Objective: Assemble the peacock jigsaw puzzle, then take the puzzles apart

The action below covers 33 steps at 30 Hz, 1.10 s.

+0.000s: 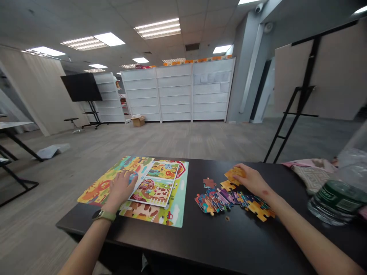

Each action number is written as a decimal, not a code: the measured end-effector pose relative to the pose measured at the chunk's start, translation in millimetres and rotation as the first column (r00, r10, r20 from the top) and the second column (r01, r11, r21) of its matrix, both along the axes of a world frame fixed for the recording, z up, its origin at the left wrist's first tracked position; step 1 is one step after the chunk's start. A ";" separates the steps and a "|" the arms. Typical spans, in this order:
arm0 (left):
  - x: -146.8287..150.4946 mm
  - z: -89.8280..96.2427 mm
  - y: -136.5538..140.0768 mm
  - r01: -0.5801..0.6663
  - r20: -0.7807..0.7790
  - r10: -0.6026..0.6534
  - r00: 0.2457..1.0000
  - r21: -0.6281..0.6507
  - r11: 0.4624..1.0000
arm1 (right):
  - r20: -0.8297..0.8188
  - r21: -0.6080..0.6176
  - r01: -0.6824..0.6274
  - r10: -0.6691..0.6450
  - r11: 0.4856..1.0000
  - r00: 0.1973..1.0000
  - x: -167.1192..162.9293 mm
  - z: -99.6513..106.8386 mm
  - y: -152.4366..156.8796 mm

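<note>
Left hand (122, 187) flat, fingers spread, on puzzle board (172, 214); right hand (252, 179) clamped on orange piece (233, 173); bottle (338, 194) near right.

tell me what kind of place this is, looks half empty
Probably an office or commercial space being used as a work area: grey carpet, panel ceiling lights, bare white shelving and a TV on a stand. Both hands work at a black table with jigsaw pieces.
</note>
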<state>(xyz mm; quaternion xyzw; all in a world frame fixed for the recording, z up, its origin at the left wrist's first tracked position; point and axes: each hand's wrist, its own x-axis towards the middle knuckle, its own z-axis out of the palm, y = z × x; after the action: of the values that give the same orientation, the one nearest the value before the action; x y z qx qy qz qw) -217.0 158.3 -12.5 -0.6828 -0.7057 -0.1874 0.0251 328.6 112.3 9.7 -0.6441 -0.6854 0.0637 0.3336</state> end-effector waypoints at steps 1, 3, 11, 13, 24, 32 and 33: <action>13.0 2.0 -3.4 0.062 0.007 -0.062 0.998 0.032 0.998 | -0.005 0.005 0.004 -0.004 1.000 1.000 -1.6 1.1 -0.8; 48.9 6.6 -15.2 0.281 0.037 -0.284 0.958 0.075 0.957 | -0.011 0.002 0.006 -0.006 1.000 1.000 -4.1 2.5 -3.0; 208.5 26.2 -74.1 0.792 0.128 -0.782 0.610 -0.137 0.595 | -0.151 -0.064 -0.086 0.076 0.994 0.986 -8.1 3.5 -11.6; 227.8 26.2 -76.7 0.821 0.142 -0.811 0.568 -0.166 0.546 | -0.165 -0.063 -0.073 0.062 0.995 0.984 -5.6 4.4 -11.4; 250.8 21.4 -72.5 0.861 0.276 -0.820 0.501 -0.060 0.505 | 0.082 -0.208 -0.100 0.119 0.973 0.989 0.4 15.4 -24.2; 219.4 31.7 -68.2 0.859 0.428 -0.794 0.433 0.073 0.507 | 0.030 -0.422 -0.352 0.401 0.835 0.916 0.6 32.0 -38.4; 215.9 31.0 -69.0 0.852 0.430 -0.786 0.444 0.069 0.519 | 0.041 -0.414 -0.337 0.387 0.846 0.921 0.2 33.3 -38.1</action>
<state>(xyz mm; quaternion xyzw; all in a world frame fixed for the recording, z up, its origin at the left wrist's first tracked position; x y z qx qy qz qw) -1.2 89.3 18.5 -0.8820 -0.2868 -0.2578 -0.2709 328.8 74.3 43.0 -0.5598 -0.7864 0.2241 0.1345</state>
